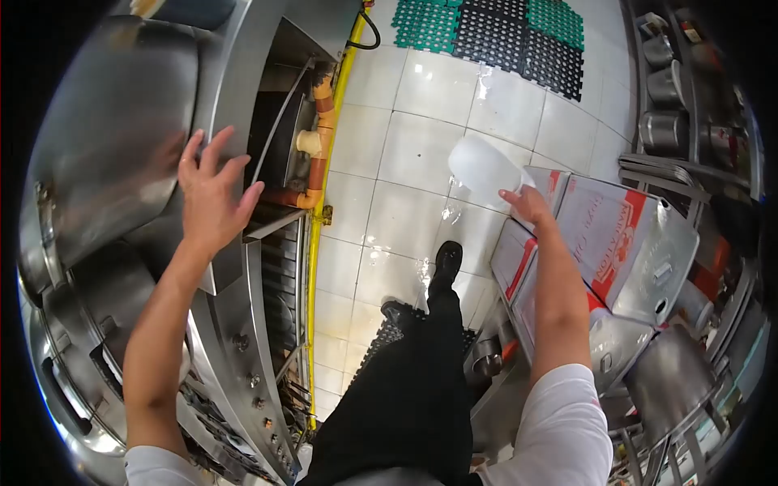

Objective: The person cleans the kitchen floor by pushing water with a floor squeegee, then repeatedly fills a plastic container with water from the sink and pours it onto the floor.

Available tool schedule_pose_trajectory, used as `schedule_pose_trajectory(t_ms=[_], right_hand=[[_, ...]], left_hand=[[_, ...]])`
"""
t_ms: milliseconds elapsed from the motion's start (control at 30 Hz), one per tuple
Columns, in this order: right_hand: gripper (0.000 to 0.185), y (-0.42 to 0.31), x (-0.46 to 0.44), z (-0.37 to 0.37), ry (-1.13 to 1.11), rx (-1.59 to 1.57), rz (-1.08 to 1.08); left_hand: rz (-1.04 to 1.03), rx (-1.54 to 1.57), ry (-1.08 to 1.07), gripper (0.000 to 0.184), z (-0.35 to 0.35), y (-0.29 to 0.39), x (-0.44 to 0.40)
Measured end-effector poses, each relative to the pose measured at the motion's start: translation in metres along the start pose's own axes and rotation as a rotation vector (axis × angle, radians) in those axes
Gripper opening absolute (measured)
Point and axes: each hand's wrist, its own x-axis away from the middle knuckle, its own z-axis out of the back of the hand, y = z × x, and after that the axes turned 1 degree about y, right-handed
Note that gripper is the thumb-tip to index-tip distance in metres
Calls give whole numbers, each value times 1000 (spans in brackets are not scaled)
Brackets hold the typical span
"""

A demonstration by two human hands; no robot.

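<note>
My right hand [528,204] is closed on the near end of a whitish, translucent plastic container [484,168], holding it out over the tiled floor. Its exact kind is hard to make out, as my fingers cover part of that end. My left hand [212,190] has its fingers spread and holds nothing. It hovers over the edge of the stainless steel counter [235,73]; whether it touches the metal I cannot tell. Large rectangular tins with red and white printing [604,235] are stacked just right of my right hand.
A yellow pipe [314,267] runs along the counter's front, beside orange-brown pipework [318,158]. The white floor tiles [413,154] look wet. Green and black perforated mats [494,44] lie ahead. Metal pots [664,130] fill a rack on the right, and a large pot [668,373] stands lower down.
</note>
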Motion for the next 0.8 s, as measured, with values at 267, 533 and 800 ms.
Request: schedule_pose_trajectory(t_ms=[267, 533, 800], right_hand=[[59, 11, -57, -25, 88, 568, 175], [56, -37, -53, -183, -42, 706, 237], [53, -52, -14, -278, -219, 429, 289]], left_hand=[[-52, -100, -15, 36, -2, 5, -5], [-69, -105, -43, 35, -3, 5, -7], [-83, -142, -45, 36, -5, 3, -5]])
